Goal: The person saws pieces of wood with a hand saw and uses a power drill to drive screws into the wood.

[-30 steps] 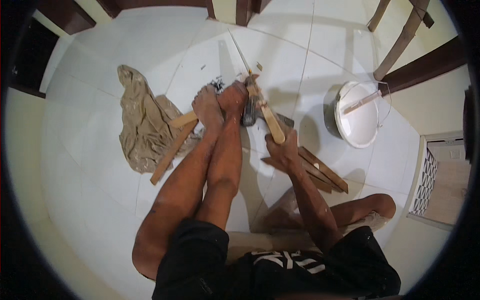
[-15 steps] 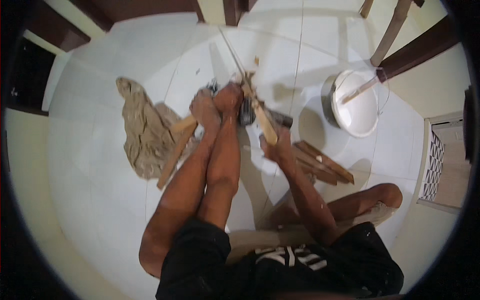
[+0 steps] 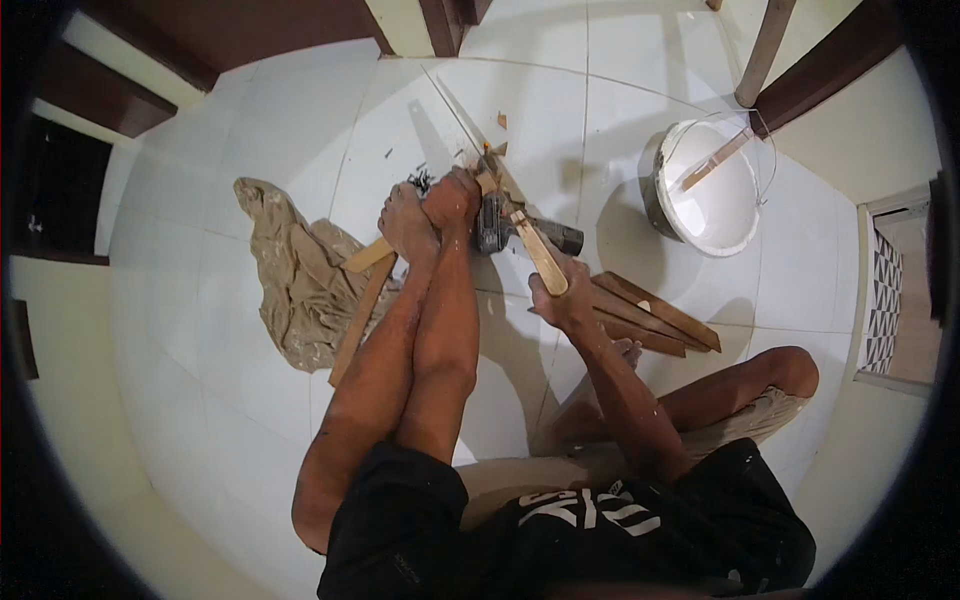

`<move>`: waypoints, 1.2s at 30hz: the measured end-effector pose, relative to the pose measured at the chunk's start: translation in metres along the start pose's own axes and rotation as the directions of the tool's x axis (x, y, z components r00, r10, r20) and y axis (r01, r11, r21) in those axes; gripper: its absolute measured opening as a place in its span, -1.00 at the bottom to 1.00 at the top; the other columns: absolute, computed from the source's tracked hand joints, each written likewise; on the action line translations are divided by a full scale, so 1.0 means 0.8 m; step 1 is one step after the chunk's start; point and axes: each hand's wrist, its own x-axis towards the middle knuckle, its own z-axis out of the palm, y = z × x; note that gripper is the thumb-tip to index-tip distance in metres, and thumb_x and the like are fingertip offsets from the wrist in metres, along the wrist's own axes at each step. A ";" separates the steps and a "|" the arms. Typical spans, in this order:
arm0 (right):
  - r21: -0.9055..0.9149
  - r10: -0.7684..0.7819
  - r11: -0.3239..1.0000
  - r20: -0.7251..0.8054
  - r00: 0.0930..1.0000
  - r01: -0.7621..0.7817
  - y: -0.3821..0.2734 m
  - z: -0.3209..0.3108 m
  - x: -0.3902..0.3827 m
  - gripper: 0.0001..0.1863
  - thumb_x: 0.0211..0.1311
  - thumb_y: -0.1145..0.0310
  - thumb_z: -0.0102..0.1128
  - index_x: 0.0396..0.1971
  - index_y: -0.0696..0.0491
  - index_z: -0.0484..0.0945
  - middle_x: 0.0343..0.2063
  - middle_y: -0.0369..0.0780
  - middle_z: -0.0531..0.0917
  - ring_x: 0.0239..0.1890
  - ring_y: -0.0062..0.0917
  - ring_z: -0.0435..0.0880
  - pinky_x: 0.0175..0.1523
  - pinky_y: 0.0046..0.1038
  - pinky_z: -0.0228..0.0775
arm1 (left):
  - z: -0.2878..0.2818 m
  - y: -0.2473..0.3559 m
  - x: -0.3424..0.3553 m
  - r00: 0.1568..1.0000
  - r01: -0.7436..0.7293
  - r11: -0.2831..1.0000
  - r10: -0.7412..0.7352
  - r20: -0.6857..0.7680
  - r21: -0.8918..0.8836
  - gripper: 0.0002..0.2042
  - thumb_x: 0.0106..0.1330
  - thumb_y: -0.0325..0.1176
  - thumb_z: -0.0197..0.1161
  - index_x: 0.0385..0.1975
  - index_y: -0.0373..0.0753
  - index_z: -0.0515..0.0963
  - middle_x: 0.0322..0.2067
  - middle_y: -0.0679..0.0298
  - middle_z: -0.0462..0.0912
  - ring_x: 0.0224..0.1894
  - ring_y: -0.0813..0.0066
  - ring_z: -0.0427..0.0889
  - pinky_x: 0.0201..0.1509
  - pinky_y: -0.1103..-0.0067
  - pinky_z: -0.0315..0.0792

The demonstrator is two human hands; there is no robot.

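My right hand (image 3: 563,295) is closed round the wooden handle of a handsaw (image 3: 541,255). Its thin blade, seen nearly edge-on, points away from me toward the far left. Beside the blade, my left hand (image 3: 453,203) is a closed fist on a light wood strip (image 3: 487,183), most of which is hidden. My bare left foot (image 3: 408,222) rests right against that hand, over a wood piece (image 3: 368,255) that sticks out on its left. A black cordless drill (image 3: 491,222) lies on the floor under the saw handle.
Several brown wood strips (image 3: 655,312) lie right of my right hand. A white bucket (image 3: 748,205) with a stick in it stands farther right. Left are a crumpled beige cloth (image 3: 290,270) and another strip (image 3: 362,320). Small black screws (image 3: 421,180) lie beyond my foot.
The saw has slid slightly back toward me with my right hand. My left hand and foot keep their places. The whole view has shifted a little.
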 end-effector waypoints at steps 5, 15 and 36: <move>0.814 0.503 0.496 0.014 0.864 -0.302 0.013 -0.009 0.008 -0.80 -0.02 0.45 0.17 -0.37 0.20 0.52 -0.53 -0.29 0.58 -0.51 -0.56 0.55 -0.40 -0.40 0.44 | -0.007 0.003 -0.003 0.991 0.128 0.990 -0.130 0.039 0.054 -0.58 0.23 -0.13 -0.08 -0.67 -0.25 0.61 -0.58 -0.04 0.62 -0.54 0.02 0.63 -0.40 0.28 0.53; 0.080 -0.049 0.995 -0.206 0.977 0.067 0.025 -0.036 -0.044 -0.53 -0.13 0.49 0.18 -0.07 0.13 0.48 -0.55 -0.03 0.60 -0.53 -0.20 0.62 -0.35 -0.32 0.47 | 0.005 -0.003 0.003 0.994 0.076 0.995 -0.081 0.070 0.070 -0.53 0.25 -0.11 -0.11 -0.64 -0.33 0.62 -0.60 -0.06 0.61 -0.56 -0.02 0.62 -0.40 0.25 0.51; 0.725 0.064 0.687 -0.129 0.989 0.050 -0.011 -0.070 0.060 -0.66 0.31 0.27 0.03 -0.04 0.17 0.51 -0.25 -0.13 0.63 -0.19 -0.43 0.59 -0.11 -0.44 0.47 | -0.160 0.112 -0.010 0.939 -0.245 0.939 0.168 -0.301 -0.242 -0.64 0.24 -0.21 -0.04 -0.70 -0.26 0.55 -0.70 0.00 0.54 -0.66 -0.02 0.52 -0.54 0.28 0.38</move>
